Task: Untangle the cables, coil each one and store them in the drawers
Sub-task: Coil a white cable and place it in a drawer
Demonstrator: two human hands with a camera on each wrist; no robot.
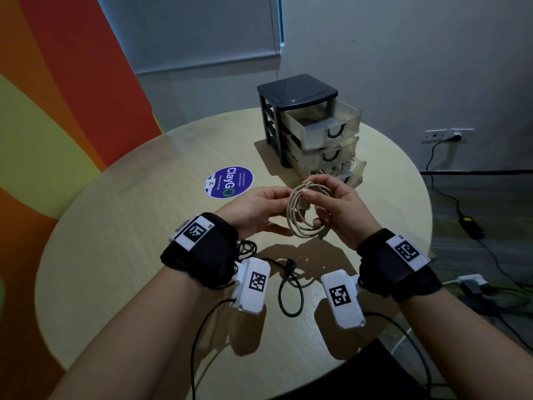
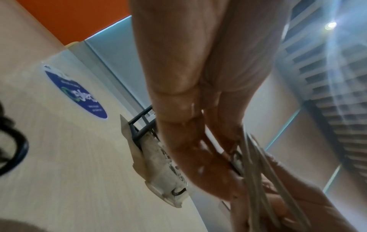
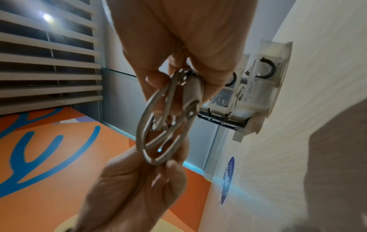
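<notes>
A beige cable [image 1: 300, 217] wound into a small coil hangs between both hands above the table's middle. My left hand [image 1: 274, 212] pinches the coil's left side with fingers and thumb. My right hand [image 1: 334, 203] curls its fingers round the right side. The right wrist view shows the coil's loops [image 3: 164, 119], with the right hand [image 3: 188, 47] on top and the left hand [image 3: 139, 180] below. A black cable [image 1: 288, 290] lies looped on the table [image 1: 129, 241] under my wrists. The dark drawer unit [image 1: 297, 90] stands behind, all three clear drawers pulled out.
The bottom drawer [image 1: 353, 173] holds a pale cable. The top drawer [image 1: 323, 125] looks to have something flat inside. A round blue sticker [image 1: 229, 181] sits left of the unit. Cables and power bricks [image 1: 473, 229] lie on the floor at right.
</notes>
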